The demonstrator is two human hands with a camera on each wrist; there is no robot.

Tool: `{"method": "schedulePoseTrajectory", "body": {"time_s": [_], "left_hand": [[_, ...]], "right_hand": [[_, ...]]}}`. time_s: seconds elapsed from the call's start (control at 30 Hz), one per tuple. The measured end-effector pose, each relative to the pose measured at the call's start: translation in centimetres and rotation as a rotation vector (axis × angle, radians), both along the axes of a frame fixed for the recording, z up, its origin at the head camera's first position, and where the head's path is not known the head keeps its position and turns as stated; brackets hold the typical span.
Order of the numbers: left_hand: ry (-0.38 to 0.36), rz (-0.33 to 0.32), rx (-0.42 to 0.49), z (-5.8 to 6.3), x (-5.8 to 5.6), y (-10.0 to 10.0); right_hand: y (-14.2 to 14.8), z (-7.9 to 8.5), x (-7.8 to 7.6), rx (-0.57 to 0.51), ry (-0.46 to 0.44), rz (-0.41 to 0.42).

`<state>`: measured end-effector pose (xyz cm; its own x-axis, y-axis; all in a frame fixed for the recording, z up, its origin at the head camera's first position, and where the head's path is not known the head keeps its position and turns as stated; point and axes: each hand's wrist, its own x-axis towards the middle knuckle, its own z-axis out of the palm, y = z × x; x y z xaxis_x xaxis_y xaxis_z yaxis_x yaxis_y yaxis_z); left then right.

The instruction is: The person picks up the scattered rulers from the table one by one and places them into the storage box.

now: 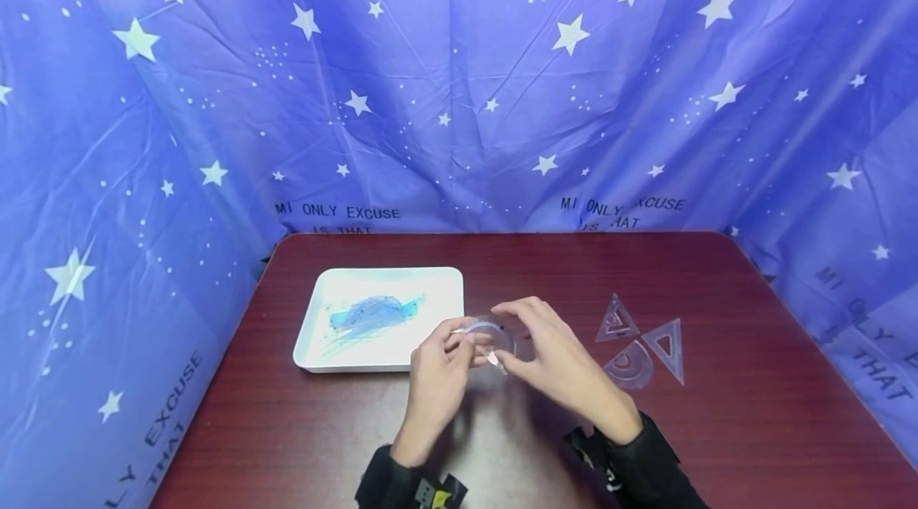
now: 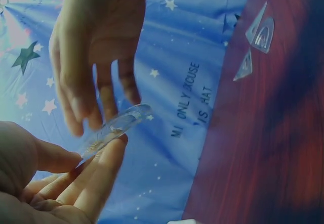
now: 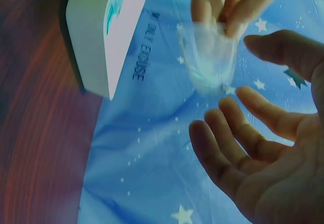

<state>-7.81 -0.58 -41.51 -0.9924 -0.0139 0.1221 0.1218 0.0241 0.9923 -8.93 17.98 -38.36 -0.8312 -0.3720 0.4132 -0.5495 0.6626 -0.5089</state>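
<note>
My left hand pinches a clear plastic protractor between thumb and fingers, up over the table. In the left wrist view, the protractor is seen nearly edge-on, its near end between the thumb and fingertips. Around its other side stands my right hand, thumb and fingers spread. From the right wrist view, my right hand has bent, parted fingers just short of the protractor's curved edge. Another clear protractor lies on the table to the right, beside two clear set squares.
A white tray stands left of the hands, with blurred blue, see-through shapes on its bottom. The dark red wooden table reaches back to a blue star-patterned cloth that hangs behind it and on both sides.
</note>
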Motion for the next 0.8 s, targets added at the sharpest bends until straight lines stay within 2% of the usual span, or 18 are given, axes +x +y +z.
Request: {"method": "schedulePoseTrajectory", "body": {"time_s": [0.2,0.37,0.47,0.6,0.7,0.8], "left_hand": [[0.074,0.069,-0.175,0.3,-0.9,-1.9],[0.05,0.103,-0.308,0.9,-2.2,-4.3],[0.045,0.111,-0.427,1.3,-3.1,-6.1],[0.087,0.117,-0.602,2.0,-4.6,-8.3],[0.093,0.089,-0.704,2.7,-5.8,-9.9],[0.053,0.001,-0.787,3.3,-7.1,-11.4]], "right_hand": [[2.4,0.2,-0.3,0.022,-0.025,-0.032],[5.1,0.1,-0.8,0.046,-0.079,-0.089],[6.9,-0.1,-1.1,0.067,-0.106,-0.13],[9.4,-0.6,-1.4,0.097,-0.096,-0.189],[11.1,-0.9,-1.6,0.106,-0.109,-0.225],[12.8,-1.1,-1.8,0.115,-0.142,-0.261]]}}
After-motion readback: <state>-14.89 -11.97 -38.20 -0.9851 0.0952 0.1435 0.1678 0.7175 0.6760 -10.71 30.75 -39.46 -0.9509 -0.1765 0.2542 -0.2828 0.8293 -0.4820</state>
